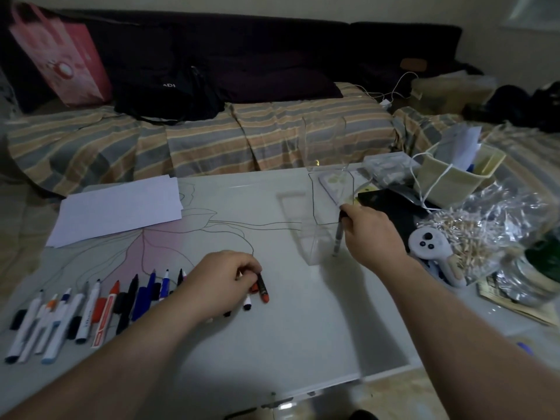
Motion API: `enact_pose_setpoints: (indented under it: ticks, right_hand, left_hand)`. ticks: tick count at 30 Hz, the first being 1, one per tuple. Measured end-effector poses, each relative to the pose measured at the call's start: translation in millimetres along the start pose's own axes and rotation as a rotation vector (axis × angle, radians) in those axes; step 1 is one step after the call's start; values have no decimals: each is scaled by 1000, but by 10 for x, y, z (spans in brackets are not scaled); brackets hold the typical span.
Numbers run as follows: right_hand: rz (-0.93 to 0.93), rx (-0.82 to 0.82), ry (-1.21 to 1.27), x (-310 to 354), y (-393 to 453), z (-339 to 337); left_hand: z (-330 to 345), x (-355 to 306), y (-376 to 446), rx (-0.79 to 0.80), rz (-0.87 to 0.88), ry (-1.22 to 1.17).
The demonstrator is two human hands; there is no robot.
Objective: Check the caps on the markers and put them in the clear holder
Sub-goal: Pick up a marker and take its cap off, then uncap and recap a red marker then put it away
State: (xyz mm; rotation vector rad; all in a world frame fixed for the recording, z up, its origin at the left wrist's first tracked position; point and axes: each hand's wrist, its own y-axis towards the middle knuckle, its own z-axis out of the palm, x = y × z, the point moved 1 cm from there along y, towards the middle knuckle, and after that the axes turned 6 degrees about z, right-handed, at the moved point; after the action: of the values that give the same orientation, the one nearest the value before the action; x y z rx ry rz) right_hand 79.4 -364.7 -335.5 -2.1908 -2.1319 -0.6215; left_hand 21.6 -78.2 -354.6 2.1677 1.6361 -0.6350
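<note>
A row of several markers [88, 310] lies on the white table [303, 328] at the front left. My left hand [221, 283] rests at the row's right end, fingers closed on a red and black marker [262, 287] that still touches the table. The clear holder [325, 225] stands upright right of centre. My right hand [371, 234] grips a thin grey marker [338, 237] by its top, holding it upright inside the holder's right part.
White paper sheets [121, 204] lie at the back left. On the right sit a white controller [430, 247], a bag of small wooden pieces [472, 234], a pale green basket [451, 177] and a black pouch [391, 204]. A striped couch [197, 140] runs behind.
</note>
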Motion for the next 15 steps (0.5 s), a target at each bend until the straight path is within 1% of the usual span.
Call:
enact_pose_setpoints:
  ticks: [2, 4, 5, 6, 9, 10, 12, 15]
  right_hand:
    - [-13, -107, -18, 66, -32, -28]
    - [-78, -218, 9, 257, -102, -68]
    - [-133, -207, 40, 396, -150, -65]
    - [-183, -130, 83, 549, -210, -30]
    - [-226, 293, 134, 932, -454, 336]
    - [-227, 374, 120, 1007, -539, 497]
    - [-214, 429, 88, 1061, -661, 785]
    - [-165, 434, 39, 1015, -705, 996]
  left_hand:
    - [9, 112, 39, -25, -59, 48]
    - [26, 222, 75, -43, -102, 93]
    - [35, 262, 90, -47, -115, 104]
    - [41, 293, 102, -50, -126, 109]
    - [58, 338, 133, -56, -154, 137]
    - [66, 345, 143, -57, -156, 148]
    - [87, 357, 162, -48, -165, 155]
    - [130, 364, 191, -26, -155, 165]
